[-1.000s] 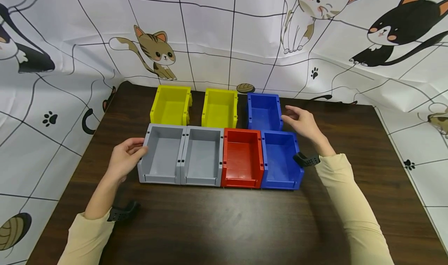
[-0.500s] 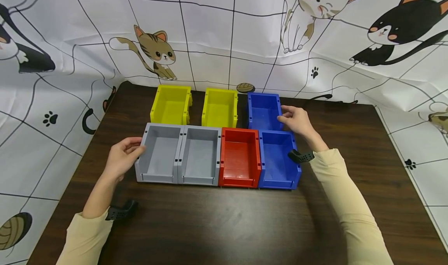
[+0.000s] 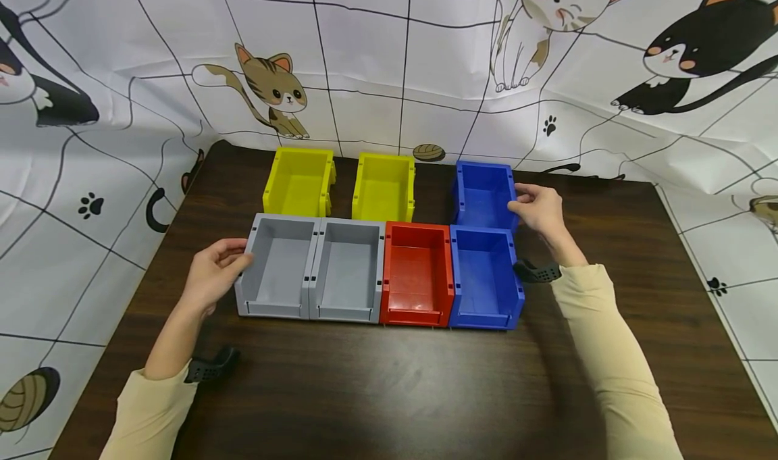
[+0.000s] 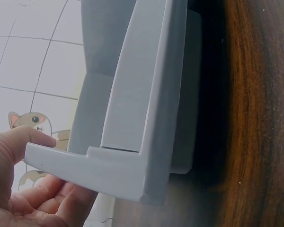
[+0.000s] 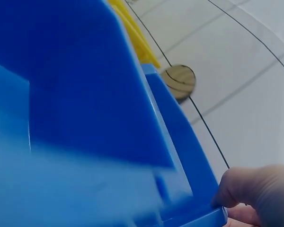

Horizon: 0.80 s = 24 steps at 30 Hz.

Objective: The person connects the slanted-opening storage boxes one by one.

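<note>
My left hand [image 3: 213, 274] pinches the left side wall of the leftmost grey bin [image 3: 281, 261], its thumb over the rim in the left wrist view. My right hand [image 3: 543, 211] holds the right wall of the rear blue bin [image 3: 486, 193], thumb on the rim and fingers outside. In the front row, a second grey bin [image 3: 346, 267], a red bin [image 3: 418, 271] and another blue bin [image 3: 483, 274] stand side by side. The rear blue bin sits behind the front blue one. The right wrist view shows the held bin's rim [image 5: 206, 220] under the thumb.
Two yellow bins [image 3: 300, 183] stand apart in the back row, behind the grey ones. All the bins rest on a dark wood table [image 3: 389, 392]. A white cat-print sheet [image 3: 365, 61] hangs along the back edge and sides.
The front row has shifted slightly left. My right hand has taken hold of the rear blue bin and moved it right, widening the gap from the yellow bin. My left hand keeps its hold.
</note>
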{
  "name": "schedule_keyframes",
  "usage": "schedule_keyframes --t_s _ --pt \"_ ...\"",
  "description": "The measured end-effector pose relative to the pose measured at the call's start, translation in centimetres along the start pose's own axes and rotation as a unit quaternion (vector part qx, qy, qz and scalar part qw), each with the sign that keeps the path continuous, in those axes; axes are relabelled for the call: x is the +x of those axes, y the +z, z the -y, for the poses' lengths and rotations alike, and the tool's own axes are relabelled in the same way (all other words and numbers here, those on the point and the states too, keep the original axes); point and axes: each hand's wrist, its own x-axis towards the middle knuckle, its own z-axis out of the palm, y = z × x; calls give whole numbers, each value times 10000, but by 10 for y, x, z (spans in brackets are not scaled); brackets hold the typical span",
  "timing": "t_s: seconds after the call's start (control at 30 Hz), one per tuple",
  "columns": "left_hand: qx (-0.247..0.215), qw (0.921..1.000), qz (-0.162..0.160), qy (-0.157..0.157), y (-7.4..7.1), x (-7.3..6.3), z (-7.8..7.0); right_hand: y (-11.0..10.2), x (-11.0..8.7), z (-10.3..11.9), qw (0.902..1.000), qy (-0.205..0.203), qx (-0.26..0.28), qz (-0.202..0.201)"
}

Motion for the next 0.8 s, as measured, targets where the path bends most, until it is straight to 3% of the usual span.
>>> schedule_keyframes --t_s 0.47,0.8 --pt "-19 10000 -83 1 1 1 -2 -64 -21 -20 9973 374 -216 -597" --pt "12 9999 -86 -71 2 1 -2 -103 -46 -37 9954 405 -429 -750"
